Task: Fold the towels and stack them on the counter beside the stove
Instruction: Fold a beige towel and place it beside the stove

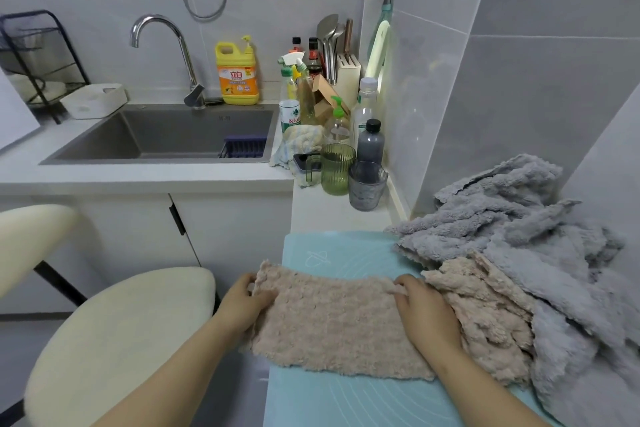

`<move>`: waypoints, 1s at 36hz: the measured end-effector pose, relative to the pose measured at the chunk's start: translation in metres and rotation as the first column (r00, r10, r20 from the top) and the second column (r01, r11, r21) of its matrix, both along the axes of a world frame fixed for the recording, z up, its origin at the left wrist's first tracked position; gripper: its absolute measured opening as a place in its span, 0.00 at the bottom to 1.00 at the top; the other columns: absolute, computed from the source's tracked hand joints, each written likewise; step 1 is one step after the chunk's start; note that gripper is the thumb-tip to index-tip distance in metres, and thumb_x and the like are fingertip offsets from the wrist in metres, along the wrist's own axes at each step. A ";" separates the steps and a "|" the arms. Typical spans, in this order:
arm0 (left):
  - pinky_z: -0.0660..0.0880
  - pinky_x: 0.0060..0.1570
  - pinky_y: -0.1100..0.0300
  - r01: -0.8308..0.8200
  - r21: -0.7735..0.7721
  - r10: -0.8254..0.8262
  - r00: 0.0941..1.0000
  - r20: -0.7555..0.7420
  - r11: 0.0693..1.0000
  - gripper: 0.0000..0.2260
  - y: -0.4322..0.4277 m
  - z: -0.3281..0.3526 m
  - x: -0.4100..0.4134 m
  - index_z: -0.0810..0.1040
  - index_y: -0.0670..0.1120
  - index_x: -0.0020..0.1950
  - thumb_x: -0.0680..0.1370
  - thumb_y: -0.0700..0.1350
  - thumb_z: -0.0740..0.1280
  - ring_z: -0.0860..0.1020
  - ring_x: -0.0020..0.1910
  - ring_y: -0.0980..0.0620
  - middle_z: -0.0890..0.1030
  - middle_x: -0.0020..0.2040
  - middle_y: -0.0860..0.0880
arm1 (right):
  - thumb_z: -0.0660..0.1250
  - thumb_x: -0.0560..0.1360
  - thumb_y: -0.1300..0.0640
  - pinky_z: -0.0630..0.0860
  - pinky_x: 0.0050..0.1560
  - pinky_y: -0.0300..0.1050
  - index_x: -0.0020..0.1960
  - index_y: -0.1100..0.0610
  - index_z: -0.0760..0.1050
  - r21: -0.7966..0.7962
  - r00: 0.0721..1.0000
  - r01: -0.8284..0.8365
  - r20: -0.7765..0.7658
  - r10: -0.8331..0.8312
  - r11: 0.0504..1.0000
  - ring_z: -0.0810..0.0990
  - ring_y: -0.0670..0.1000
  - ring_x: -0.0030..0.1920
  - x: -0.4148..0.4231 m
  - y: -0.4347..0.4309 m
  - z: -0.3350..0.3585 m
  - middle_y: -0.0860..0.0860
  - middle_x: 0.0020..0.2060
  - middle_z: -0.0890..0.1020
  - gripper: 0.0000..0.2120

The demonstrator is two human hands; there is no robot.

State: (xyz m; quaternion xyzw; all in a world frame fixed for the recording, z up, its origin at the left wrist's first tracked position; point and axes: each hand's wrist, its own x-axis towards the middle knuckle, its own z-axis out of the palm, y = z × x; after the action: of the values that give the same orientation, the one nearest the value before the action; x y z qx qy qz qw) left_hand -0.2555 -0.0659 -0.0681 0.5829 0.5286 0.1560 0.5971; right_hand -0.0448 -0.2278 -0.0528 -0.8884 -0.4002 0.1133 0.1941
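A fluffy beige towel (332,319) lies spread flat on a light blue mat (332,399) on the counter in front of me. My left hand (242,302) pinches its far left corner. My right hand (422,308) pinches the far edge at its right side. To the right lies a second crumpled beige towel (485,315), and behind and beside it a heap of grey towels (526,239) reaches to the wall.
A sink (166,135) with a faucet (162,45) sits at the back left. Bottles, a green pitcher (336,168), a grey cup (367,189), a phone and a rag crowd the counter corner. A cream chair (114,333) stands at my left.
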 end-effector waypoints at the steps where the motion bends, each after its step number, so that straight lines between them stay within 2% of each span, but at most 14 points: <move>1: 0.77 0.46 0.52 -0.020 0.011 0.020 1.000 0.002 1.000 0.13 0.000 -0.001 -0.002 0.67 0.46 0.60 0.78 0.42 0.66 0.79 0.45 0.46 0.77 0.48 0.45 | 0.58 0.79 0.58 0.69 0.36 0.46 0.60 0.53 0.72 0.057 0.999 0.017 -0.043 -0.015 0.998 0.80 0.56 0.44 0.000 0.001 0.002 0.54 0.45 0.81 0.11; 4: 0.76 0.48 0.48 -0.059 0.001 0.059 0.997 0.042 0.998 0.14 -0.004 -0.003 -0.011 0.65 0.48 0.59 0.78 0.40 0.65 0.78 0.44 0.41 0.77 0.46 0.42 | 0.59 0.79 0.60 0.65 0.29 0.43 0.64 0.54 0.70 0.124 0.988 0.067 -0.148 -0.049 0.990 0.75 0.54 0.32 0.002 0.004 0.004 0.51 0.30 0.75 0.14; 6: 0.73 0.46 0.49 -0.062 -0.004 0.062 0.997 0.051 0.998 0.14 -0.007 -0.005 -0.016 0.65 0.49 0.57 0.77 0.40 0.66 0.75 0.42 0.41 0.76 0.43 0.40 | 0.58 0.78 0.62 0.62 0.27 0.42 0.67 0.53 0.67 0.094 0.984 0.081 -0.166 -0.065 0.992 0.70 0.49 0.28 0.004 0.004 0.002 0.49 0.28 0.71 0.17; 11: 0.68 0.35 0.56 -0.072 0.009 0.072 0.997 0.014 0.997 0.07 -0.011 -0.007 -0.024 0.69 0.43 0.49 0.77 0.40 0.67 0.73 0.36 0.46 0.77 0.38 0.43 | 0.58 0.78 0.62 0.64 0.33 0.44 0.58 0.55 0.73 0.085 0.984 0.099 -0.157 -0.085 0.991 0.77 0.57 0.38 0.005 0.002 0.003 0.53 0.36 0.77 0.11; 14: 0.67 0.35 0.57 -0.103 0.008 0.103 0.994 0.021 0.995 0.05 -0.008 -0.009 -0.025 0.70 0.42 0.48 0.77 0.39 0.66 0.73 0.39 0.46 0.78 0.41 0.41 | 0.59 0.78 0.62 0.61 0.29 0.44 0.57 0.56 0.73 0.175 0.986 0.123 -0.131 -0.100 0.977 0.74 0.56 0.32 0.004 0.009 0.009 0.56 0.40 0.80 0.09; 17: 0.67 0.36 0.57 -0.111 0.026 0.111 0.994 0.016 0.993 0.04 -0.007 -0.009 -0.025 0.72 0.42 0.48 0.77 0.40 0.66 0.73 0.40 0.46 0.77 0.43 0.41 | 0.59 0.78 0.63 0.66 0.33 0.44 0.59 0.59 0.73 0.252 0.973 0.175 -0.194 -0.128 0.952 0.74 0.55 0.38 0.004 0.017 0.012 0.57 0.50 0.80 0.11; 18: 0.68 0.37 0.56 -0.110 0.027 0.110 0.994 0.017 0.994 0.04 -0.007 -0.009 -0.025 0.72 0.42 0.49 0.77 0.40 0.66 0.73 0.40 0.46 0.78 0.43 0.41 | 0.58 0.78 0.64 0.68 0.35 0.45 0.60 0.60 0.72 0.256 0.966 0.184 -0.223 -0.127 0.949 0.75 0.56 0.39 0.004 0.019 0.013 0.58 0.50 0.80 0.12; 21: 0.68 0.39 0.56 -0.073 0.005 0.073 0.997 0.018 0.997 0.04 -0.008 -0.008 -0.027 0.72 0.43 0.51 0.78 0.41 0.65 0.73 0.42 0.46 0.78 0.47 0.41 | 0.58 0.78 0.64 0.69 0.34 0.45 0.66 0.57 0.67 0.174 0.956 0.159 -0.273 -0.107 0.972 0.76 0.58 0.35 0.001 0.019 0.013 0.58 0.38 0.78 0.17; 22: 0.69 0.39 0.56 -0.034 -0.011 0.034 0.999 0.015 0.999 0.06 -0.008 -0.008 -0.028 0.72 0.44 0.54 0.78 0.42 0.65 0.74 0.42 0.46 0.78 0.49 0.43 | 0.59 0.78 0.64 0.70 0.36 0.46 0.67 0.57 0.65 0.147 0.956 0.144 -0.276 -0.099 0.979 0.76 0.58 0.36 -0.002 0.018 0.012 0.60 0.39 0.78 0.18; 25: 0.75 0.46 0.56 0.103 -0.071 -0.105 0.994 -0.012 0.992 0.13 -0.013 -0.007 -0.033 0.68 0.53 0.62 0.79 0.48 0.64 0.78 0.50 0.48 0.76 0.58 0.51 | 0.61 0.76 0.63 0.72 0.52 0.47 0.67 0.57 0.66 0.168 0.980 0.079 -0.193 -0.046 0.983 0.76 0.57 0.53 -0.013 0.009 0.004 0.58 0.61 0.74 0.20; 27: 0.77 0.49 0.53 0.109 -0.140 -0.105 0.994 0.036 0.984 0.15 -0.017 -0.006 -0.037 0.67 0.56 0.61 0.77 0.47 0.66 0.78 0.53 0.49 0.76 0.59 0.53 | 0.62 0.76 0.61 0.68 0.60 0.46 0.67 0.55 0.68 0.153 0.999 0.030 -0.029 -0.026 0.988 0.71 0.54 0.62 -0.020 0.002 -0.002 0.53 0.66 0.68 0.19; 30: 0.79 0.43 0.54 0.047 -0.181 -0.036 0.997 0.066 0.982 0.17 -0.024 -0.007 -0.043 0.69 0.52 0.59 0.74 0.44 0.71 0.78 0.51 0.49 0.77 0.57 0.50 | 0.60 0.77 0.55 0.67 0.60 0.42 0.67 0.50 0.67 0.056 0.993 -0.001 0.114 -0.006 0.998 0.68 0.50 0.63 -0.030 -0.011 -0.006 0.49 0.62 0.69 0.19; 33: 0.76 0.38 0.57 -0.015 -0.178 0.020 0.999 0.027 0.984 0.18 -0.033 -0.012 -0.046 0.70 0.46 0.55 0.71 0.43 0.74 0.77 0.43 0.50 0.76 0.53 0.48 | 0.59 0.78 0.52 0.66 0.57 0.41 0.65 0.50 0.67 -0.005 0.998 -0.009 0.062 0.010 1.000 0.69 0.50 0.61 -0.033 -0.022 -0.014 0.50 0.60 0.68 0.16; 36: 0.73 0.37 0.57 -0.064 -0.173 0.060 0.998 -0.029 0.983 0.12 -0.041 -0.019 -0.046 0.68 0.44 0.46 0.73 0.40 0.72 0.73 0.33 0.52 0.76 0.40 0.46 | 0.60 0.78 0.53 0.66 0.57 0.43 0.61 0.53 0.70 0.058 0.999 0.013 -0.054 -0.009 0.998 0.69 0.51 0.60 -0.031 -0.031 -0.024 0.52 0.59 0.70 0.13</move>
State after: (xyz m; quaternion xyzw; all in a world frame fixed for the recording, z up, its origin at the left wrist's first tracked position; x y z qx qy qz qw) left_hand -0.3017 -0.1067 -0.0870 0.5139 0.5649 0.1209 0.6342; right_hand -0.0757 -0.2591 -0.0768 -0.8812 -0.3931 0.1241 0.2313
